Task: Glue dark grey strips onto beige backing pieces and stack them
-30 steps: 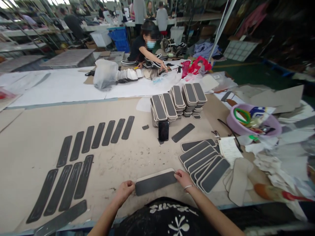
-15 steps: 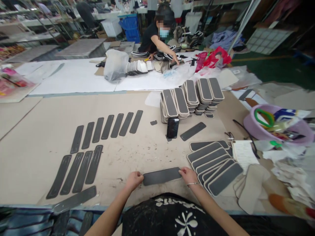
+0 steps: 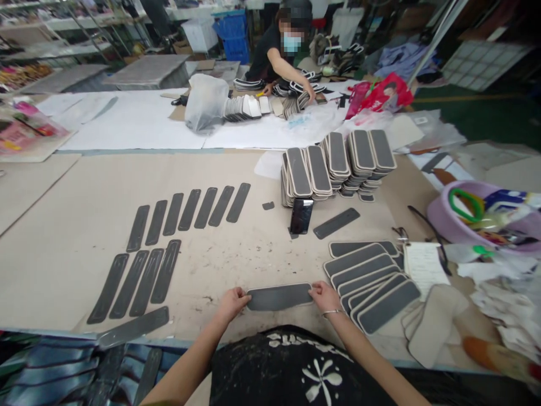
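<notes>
A long dark grey pad with a pale rim (image 3: 279,296) lies flat on the brown table (image 3: 84,186) just in front of me. My left hand (image 3: 231,303) grips its left end and my right hand (image 3: 324,296) grips its right end, a thin bracelet on that wrist. To the right lies a fanned row of the same rimmed pads (image 3: 368,279). Several thin dark strips (image 3: 164,242) lie in rows to the left.
Stacks of finished pads (image 3: 336,163) and a black phone (image 3: 301,216) stand mid-table. A purple bowl (image 3: 465,217), papers and scraps crowd the right. A masked person (image 3: 281,53) works at the far white table by a plastic bag (image 3: 205,101).
The pad, tilted up a second ago, now lies flat between my hands. The view has tipped down and shifted left.
</notes>
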A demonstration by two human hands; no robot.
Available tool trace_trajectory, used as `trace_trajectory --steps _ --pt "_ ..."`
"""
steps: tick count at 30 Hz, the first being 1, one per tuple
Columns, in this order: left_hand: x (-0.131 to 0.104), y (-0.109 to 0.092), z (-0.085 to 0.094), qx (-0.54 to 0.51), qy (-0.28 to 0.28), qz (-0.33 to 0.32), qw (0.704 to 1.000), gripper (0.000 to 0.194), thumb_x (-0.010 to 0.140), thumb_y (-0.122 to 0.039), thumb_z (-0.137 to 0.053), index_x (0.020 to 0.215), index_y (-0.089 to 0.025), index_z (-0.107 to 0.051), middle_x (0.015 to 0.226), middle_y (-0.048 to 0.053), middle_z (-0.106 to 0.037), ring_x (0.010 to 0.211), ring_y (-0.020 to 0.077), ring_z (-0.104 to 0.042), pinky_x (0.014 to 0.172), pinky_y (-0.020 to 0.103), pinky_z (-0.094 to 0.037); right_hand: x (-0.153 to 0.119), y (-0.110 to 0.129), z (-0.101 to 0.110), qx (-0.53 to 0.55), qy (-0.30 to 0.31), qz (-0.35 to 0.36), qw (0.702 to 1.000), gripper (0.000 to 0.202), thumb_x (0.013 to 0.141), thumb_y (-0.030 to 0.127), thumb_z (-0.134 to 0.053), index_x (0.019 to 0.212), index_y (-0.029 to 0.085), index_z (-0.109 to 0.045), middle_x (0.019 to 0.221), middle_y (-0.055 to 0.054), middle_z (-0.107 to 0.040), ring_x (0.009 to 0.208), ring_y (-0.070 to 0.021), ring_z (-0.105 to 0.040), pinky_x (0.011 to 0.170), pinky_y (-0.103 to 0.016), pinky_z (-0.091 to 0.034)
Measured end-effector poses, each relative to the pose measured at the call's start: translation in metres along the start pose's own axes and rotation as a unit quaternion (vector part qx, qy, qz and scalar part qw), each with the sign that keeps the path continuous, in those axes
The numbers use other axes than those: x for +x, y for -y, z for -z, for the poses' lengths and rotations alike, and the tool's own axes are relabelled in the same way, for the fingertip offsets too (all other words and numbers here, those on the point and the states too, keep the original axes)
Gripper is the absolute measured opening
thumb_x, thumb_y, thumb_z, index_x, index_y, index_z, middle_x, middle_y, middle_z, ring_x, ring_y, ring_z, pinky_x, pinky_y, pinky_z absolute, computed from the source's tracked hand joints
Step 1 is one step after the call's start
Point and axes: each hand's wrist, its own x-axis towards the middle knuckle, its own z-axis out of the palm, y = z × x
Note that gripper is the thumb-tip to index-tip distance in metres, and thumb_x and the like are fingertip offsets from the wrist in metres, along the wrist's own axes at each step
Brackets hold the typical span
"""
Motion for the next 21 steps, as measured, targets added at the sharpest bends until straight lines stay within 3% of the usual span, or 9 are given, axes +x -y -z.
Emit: trace_trajectory --steps 12,18,21 --pt "0.0 -0.002 -0.001 0.016 -0.01 0.009 1.0 0.014 0.074 -0.027 -0.054 0.064 -0.017 -0.055 0.057 -0.002 -0.058 0.055 0.0108 -0.052 0.051 0.02 -0.03 -0.005 0.005 -0.002 -0.015 -0.002 0.006 1.0 0.022 0.076 0.029 -0.052 0.096 0.019 -0.056 0.074 0.0 -0.067 0.073 -0.0166 -0.062 0.066 -0.026 -0.041" --pt "-0.004 -0.007 0.003 0.012 -0.013 0.015 1.0 0.015 0.077 -0.025 -0.05 0.066 -0.018 -0.058 0.06 0.0 -0.062 0.06 0.0121 -0.055 0.055 0.02 -0.033 -0.017 0.009 0.001 -0.115 -0.073 0.102 0.985 0.026 0.078 0.023 -0.049 0.103 0.018 -0.055 0.1 -0.008 -0.058 0.087 -0.0191 -0.057 0.075 -0.029 -0.042" --pt "-0.005 -0.007 0.003 0.008 -0.013 0.018 1.0 0.015 0.076 -0.021 -0.048 0.066 -0.018 -0.058 0.061 0.0 -0.062 0.061 0.012 -0.056 0.055 0.02 -0.034 -0.025 0.016 0.003 -0.13 -0.092 0.191 0.969 0.034 0.079 0.023 -0.048 0.112 0.016 -0.053 0.109 -0.012 -0.053 0.098 -0.0229 -0.052 0.085 -0.034 -0.042"
